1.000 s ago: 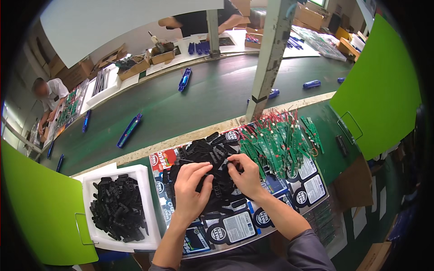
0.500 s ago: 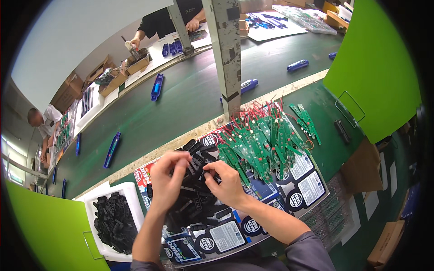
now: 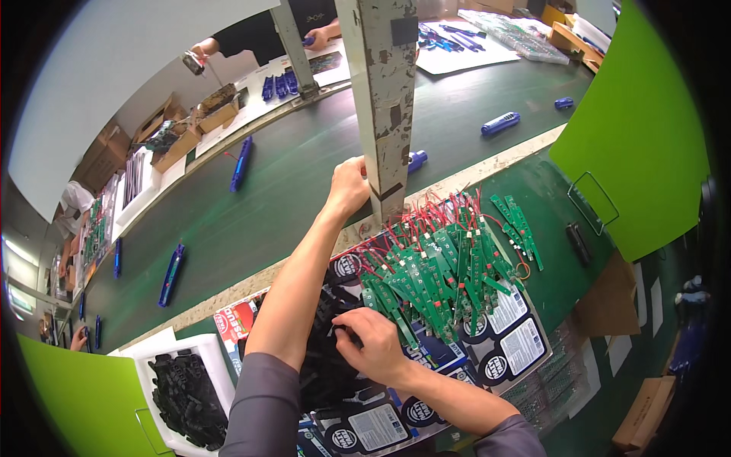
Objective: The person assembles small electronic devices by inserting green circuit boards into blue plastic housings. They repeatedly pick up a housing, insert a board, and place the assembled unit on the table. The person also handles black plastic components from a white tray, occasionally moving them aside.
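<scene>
My left hand reaches over the conveyor to the painted metal post, fingers curled in. Its fingertips are partly hidden at the post's edge, next to a blue casing that shows only on the post's other side. My right hand hovers over a pile of black plastic parts, thumb and fingers bent toward each other; anything between them is too dark to make out. Right of the pile, green circuit boards with red wires lie heaped on printed sheets.
A white foam tray of black parts stands at the left. The metal post rises at the conveyor's near edge. More blue casings lie along the dark conveyor. Green panels flank both sides. A co-worker's hand is across.
My left hand has moved from above the black parts forward to the post. My right hand stays over the pile, slightly lower. Blue casings on the belt's left part have shifted left in view.
</scene>
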Available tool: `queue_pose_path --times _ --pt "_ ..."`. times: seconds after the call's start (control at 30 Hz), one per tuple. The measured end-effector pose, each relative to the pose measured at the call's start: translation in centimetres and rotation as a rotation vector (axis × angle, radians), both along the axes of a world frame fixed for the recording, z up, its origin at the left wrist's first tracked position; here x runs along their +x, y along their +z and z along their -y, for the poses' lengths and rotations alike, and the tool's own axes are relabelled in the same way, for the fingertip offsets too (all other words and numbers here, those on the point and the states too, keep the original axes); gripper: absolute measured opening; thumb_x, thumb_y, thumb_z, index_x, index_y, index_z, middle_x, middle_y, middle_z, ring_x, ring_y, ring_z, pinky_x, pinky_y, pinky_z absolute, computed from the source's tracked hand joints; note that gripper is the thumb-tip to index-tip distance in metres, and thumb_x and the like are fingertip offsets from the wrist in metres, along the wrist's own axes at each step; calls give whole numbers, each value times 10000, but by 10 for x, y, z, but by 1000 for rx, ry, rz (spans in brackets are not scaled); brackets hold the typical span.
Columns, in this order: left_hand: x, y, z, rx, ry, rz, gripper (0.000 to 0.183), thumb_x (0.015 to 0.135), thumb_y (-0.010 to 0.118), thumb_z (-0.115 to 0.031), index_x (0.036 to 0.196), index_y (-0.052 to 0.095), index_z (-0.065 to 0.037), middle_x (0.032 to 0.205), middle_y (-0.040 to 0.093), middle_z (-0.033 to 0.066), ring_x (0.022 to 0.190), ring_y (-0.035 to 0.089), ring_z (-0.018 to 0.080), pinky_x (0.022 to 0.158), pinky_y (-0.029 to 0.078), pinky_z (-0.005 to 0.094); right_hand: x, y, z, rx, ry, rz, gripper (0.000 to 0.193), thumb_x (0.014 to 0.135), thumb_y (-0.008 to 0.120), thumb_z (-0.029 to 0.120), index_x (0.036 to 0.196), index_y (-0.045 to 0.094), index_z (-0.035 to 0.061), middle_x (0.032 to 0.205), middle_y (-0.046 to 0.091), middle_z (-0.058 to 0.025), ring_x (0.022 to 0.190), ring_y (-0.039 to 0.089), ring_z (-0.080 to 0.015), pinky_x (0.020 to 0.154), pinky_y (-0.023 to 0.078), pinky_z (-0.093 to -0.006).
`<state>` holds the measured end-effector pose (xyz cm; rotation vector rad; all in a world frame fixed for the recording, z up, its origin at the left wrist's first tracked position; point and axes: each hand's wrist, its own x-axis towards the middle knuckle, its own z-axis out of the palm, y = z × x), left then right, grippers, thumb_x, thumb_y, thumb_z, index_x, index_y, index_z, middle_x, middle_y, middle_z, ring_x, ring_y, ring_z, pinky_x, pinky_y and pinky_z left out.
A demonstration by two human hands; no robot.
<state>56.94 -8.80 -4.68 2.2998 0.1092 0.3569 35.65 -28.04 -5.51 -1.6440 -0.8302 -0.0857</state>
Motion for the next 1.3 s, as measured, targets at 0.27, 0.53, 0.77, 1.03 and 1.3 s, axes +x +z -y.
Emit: queue_pose_path --times 0.27,0.53,0.77,1.03,1.3 --pt "-24 2 -21 229 -76 0 395 970 725 -194 1302 659 11 1105 736 248 971 723 354 889 572 436 -1 2 1 -14 21 8 219 836 741 -11 1050 701 11 952 712 -152 848 710 -330 752 578 -413" --pt "-186 70 -30 -746 19 -102 416 1127 489 -199 1490 529 -1 1152 710 101 961 690 138 873 578 302 -1 12 3 11 -7 -84 191 896 721 -18 1084 717 16 1045 672 -144 787 695 -255 725 570 -358" --pt "-322 85 40 -911 141 -5 355 1091 508 -169 1404 587 -22 1093 693 66 902 655 112 805 537 262 1 15 13 148 -81 -260 170 929 750 -19 1097 724 -17 942 737 -78 822 694 -128 758 557 -283" --pt "-376 66 82 -800 211 71 292 1072 595 -71 1345 650 15 1036 715 22 854 654 59 718 530 229 -41 100 22 42 -27 156 171 856 800 5 1019 762 39 1053 647 -109 989 649 -238 835 519 -341" --pt "-386 60 90 -645 302 142 220 1001 719 -96 1172 741 40 853 742 30 748 624 49 646 487 244 -59 94 17 -145 -203 377 179 820 851 96 963 744 89 1054 563 -93 1041 539 -282 878 394 -419"
